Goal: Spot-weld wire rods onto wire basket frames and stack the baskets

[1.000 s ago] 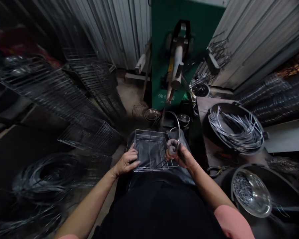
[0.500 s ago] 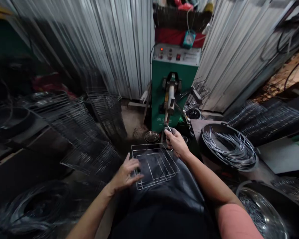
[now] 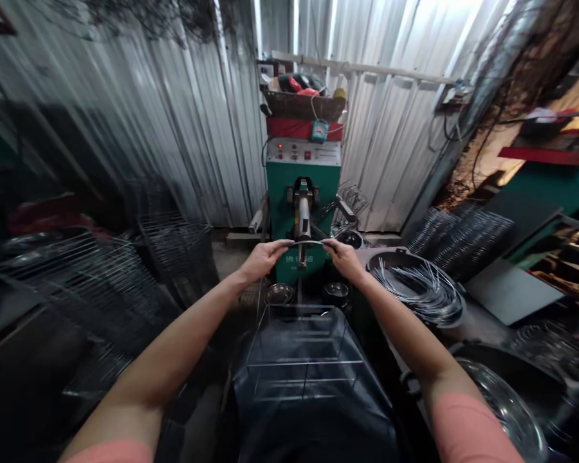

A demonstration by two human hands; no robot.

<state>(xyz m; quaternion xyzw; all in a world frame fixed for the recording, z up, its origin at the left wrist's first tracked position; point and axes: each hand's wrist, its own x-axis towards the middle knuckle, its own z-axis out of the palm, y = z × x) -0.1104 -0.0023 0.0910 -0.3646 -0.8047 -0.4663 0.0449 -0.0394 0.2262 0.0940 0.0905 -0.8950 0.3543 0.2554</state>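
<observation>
Both my left hand point(image 3: 265, 260) and my right hand point(image 3: 345, 260) grip the ends of a thin curved steel wire point(image 3: 303, 242), holding it out level in front of the green machine point(image 3: 299, 218). The wire's middle passes just before the machine's upright electrode arm point(image 3: 303, 215), and I cannot tell whether they touch. A rectangular wire basket point(image 3: 303, 360) rests on my lap, on a dark apron point(image 3: 313, 424), below and behind my hands.
Two small metal bowls point(image 3: 278, 294) stand at the machine's foot. To the right, a black tub point(image 3: 415, 286) holds bent wires, and a large bowl point(image 3: 502, 408) sits lower. Stacked wire racks point(image 3: 168, 251) lean left, before a corrugated metal wall point(image 3: 174, 128).
My view has tilted up, showing the machine's control panel. My left hand has left the basket and joined my right on the curved wire, and both hands have moved forward toward the machine.
</observation>
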